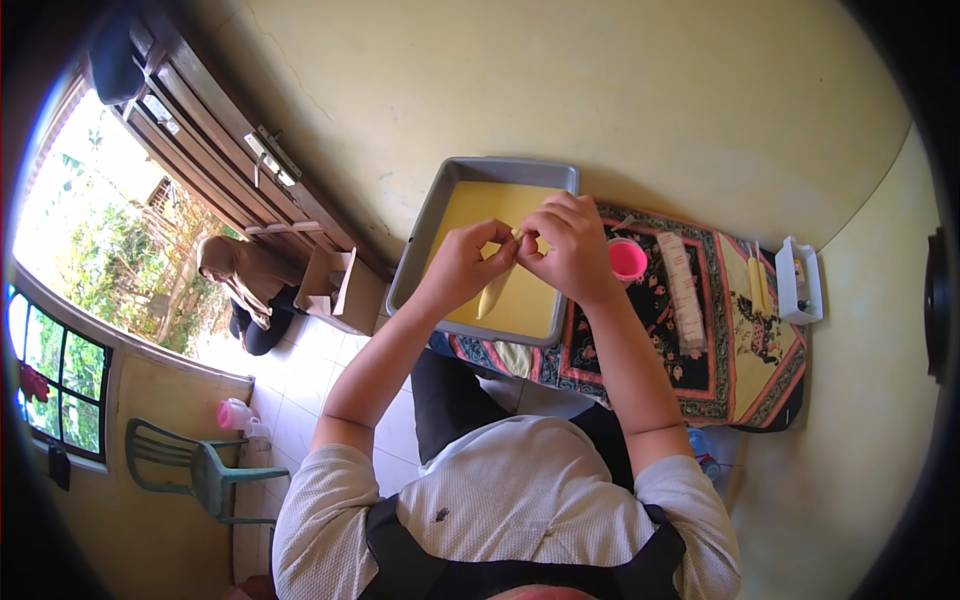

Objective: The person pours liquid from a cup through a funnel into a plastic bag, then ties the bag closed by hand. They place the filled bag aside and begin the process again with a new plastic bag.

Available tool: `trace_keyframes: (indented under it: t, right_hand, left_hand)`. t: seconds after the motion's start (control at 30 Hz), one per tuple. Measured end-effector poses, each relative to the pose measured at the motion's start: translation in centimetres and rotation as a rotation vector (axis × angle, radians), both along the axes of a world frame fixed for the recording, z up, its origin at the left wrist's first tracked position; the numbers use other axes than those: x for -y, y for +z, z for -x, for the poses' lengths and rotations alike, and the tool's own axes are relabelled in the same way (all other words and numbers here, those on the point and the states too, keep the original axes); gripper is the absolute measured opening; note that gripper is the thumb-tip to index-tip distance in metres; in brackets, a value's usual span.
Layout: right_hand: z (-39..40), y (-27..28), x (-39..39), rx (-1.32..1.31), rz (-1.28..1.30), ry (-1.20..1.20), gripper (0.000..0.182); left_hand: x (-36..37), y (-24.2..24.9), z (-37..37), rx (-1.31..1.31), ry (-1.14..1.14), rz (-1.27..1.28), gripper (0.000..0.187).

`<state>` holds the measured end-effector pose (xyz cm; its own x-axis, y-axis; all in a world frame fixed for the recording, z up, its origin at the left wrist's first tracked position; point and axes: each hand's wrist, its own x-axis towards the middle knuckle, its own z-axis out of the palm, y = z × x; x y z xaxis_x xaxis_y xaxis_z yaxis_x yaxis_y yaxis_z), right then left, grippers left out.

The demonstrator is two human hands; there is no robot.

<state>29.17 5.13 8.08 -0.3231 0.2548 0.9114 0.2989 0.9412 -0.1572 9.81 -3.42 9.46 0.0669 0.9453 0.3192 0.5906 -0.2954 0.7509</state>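
Observation:
Over a grey plastic tub [412, 262] with a pale yellow bottom or filling, both of my hands pinch the top of a slim plastic bag [492, 294]. The bag hangs down, narrow and yellowish, its lower end tilted to the left. My left hand [473, 262] has thumb and fingers closed at the bag's neck. Right beside it, fingertips nearly meeting, my right hand [566, 248] is closed on the same twisted end. A pink cup [628, 260] stands near my right wrist, on a patterned cloth [640, 345].
A whitish strip of packaging [682, 292] and slim yellow filled bags [757, 283] lie on the cloth. A white basket [799, 280] is at its far right. To the left are a cardboard box [340, 290], a seated person [255, 285], a green chair [210, 475] and a wooden door [240, 140].

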Motion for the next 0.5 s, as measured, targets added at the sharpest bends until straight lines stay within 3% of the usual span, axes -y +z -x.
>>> trace_keyframes:
  t: [0.13, 0.2, 0.3, 0.4, 0.5]
  right_hand:
    - [0.3, -0.9, -0.3, -0.043, 0.084, 0.052, 0.016]
    - [0.6, -1.4, -0.2, -0.097, 0.29, 0.169, 0.013]
    - [0.4, -1.6, 0.8, -0.168, 0.503, 0.284, 0.012]
    - [0.4, -1.3, 1.0, -0.156, 0.51, 0.319, 0.014]
    - [0.6, -1.5, 1.4, -0.119, 0.475, 0.295, 0.017]
  left_hand:
    - [0.3, 0.5, -0.1, -0.029, 0.022, 0.032, 0.019]
    - [0.3, 0.7, 0.0, -0.036, 0.032, 0.054, 0.017]
    - [-0.9, -1.1, 0.6, 0.028, -0.02, -0.319, 0.018]
    - [-0.6, -1.3, 1.1, 0.015, 0.027, -0.276, 0.017]
    - [-1.2, -2.4, 1.4, 0.322, -0.017, -0.111, 0.017]
